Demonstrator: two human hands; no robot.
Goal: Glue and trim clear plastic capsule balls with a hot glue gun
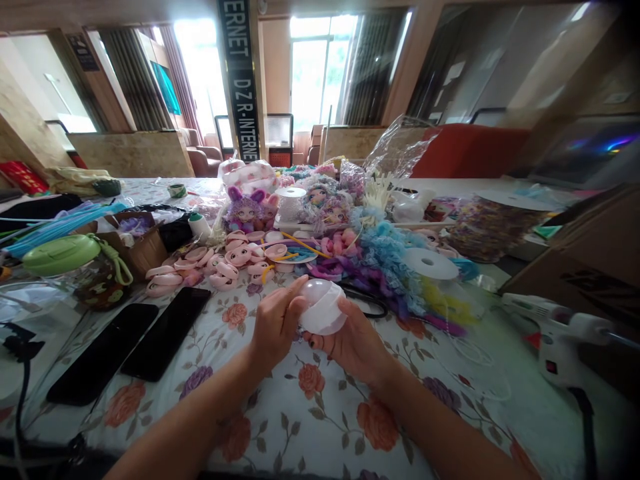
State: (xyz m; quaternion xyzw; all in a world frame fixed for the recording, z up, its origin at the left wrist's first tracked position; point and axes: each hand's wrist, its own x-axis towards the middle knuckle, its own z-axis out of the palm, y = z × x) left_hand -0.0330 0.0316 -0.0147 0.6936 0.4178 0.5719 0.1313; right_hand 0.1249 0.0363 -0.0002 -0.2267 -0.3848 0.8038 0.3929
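Note:
Between my hands, above the flowered tablecloth (215, 427), is a white ball (323, 308), partly covered by a paler sheet-like layer; its material I cannot tell. My left hand (280, 317) is closed against its left side, fingers toward the top. From the right and below, my right hand (353, 343) grips the same ball, its fingertips curling underneath. Just beyond lie pink doll face pieces (240, 257) and purple and blue fluffy yarn (385, 260). A dark loop (373, 307), perhaps scissors handles, shows behind the ball.
Two black phones (165, 333) lie left, near a green-lidded jar (70, 260). A white glue gun (550, 327) stands right, beside a cardboard box (595, 267). Finished fluffy dolls (245, 210), a white spool (431, 262) and plastic wrapping (400, 147) crowd the back.

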